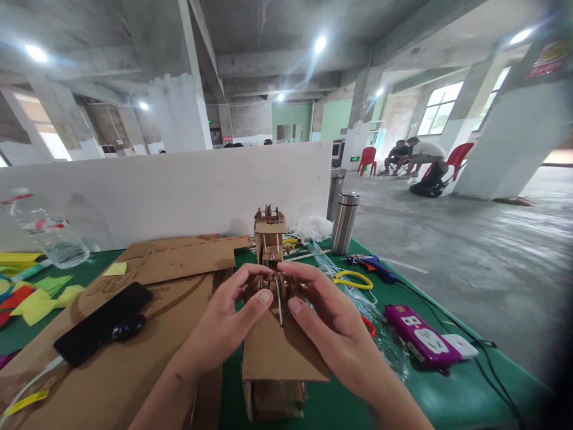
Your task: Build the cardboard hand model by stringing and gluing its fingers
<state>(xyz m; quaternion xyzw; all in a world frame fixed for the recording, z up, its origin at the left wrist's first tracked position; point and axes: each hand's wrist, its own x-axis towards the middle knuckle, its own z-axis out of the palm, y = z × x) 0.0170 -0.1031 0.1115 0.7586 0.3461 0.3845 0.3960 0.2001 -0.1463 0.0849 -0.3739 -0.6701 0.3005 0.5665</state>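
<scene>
A small cardboard model (271, 239) with a tall tower and a flat cardboard base (280, 352) stands on the green table (447, 400). My left hand (224, 322) and my right hand (331, 322) meet at the model's middle, fingertips pinching small parts there. A thin stick (279, 304) runs down between my two thumbs. Which hand holds the stick I cannot tell.
Flat cardboard sheets (134, 358) with a black phone (101, 328) lie at left, coloured paper scraps (40, 295) and a water bottle (45, 233) beyond. At right are a steel flask (345, 222), yellow scissors (353, 279), a glue gun (369, 263) and a purple power strip (423, 337). A white partition (179, 191) backs the table. People sit far right.
</scene>
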